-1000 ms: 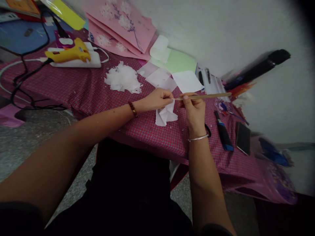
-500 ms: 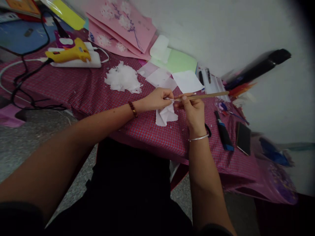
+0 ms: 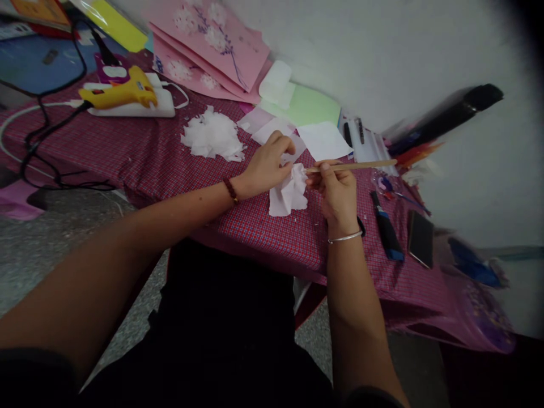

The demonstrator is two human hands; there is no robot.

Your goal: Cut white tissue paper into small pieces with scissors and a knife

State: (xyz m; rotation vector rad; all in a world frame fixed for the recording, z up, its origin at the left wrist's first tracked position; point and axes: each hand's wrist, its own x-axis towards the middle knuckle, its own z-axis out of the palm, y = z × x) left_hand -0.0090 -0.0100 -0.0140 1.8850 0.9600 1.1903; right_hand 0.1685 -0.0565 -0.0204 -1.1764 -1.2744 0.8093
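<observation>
My right hand point(image 3: 335, 190) grips a thin wooden stick point(image 3: 365, 165) that points right, level above the table. A crumpled piece of white tissue paper point(image 3: 290, 194) hangs at the stick's left end. My left hand point(image 3: 266, 164) is curled round the top of that tissue, its fingers bent and pressing it against the stick's tip. A bead bracelet is on my left wrist and a silver bangle on my right. Both hands hover over the red checked tablecloth point(image 3: 140, 153).
A pile of white tissue scraps point(image 3: 212, 137) lies behind my left hand. A yellow glue gun point(image 3: 117, 93) rests on a white tray at the back left. Pink flower cards point(image 3: 212, 45), white sheets point(image 3: 323, 140), a black-blue tool point(image 3: 386, 226) and a phone point(image 3: 420, 239) lie around.
My left hand has lifted from pinching the stick's tip and now curls over the tissue, which has bunched up higher against the stick. My right hand has barely moved.
</observation>
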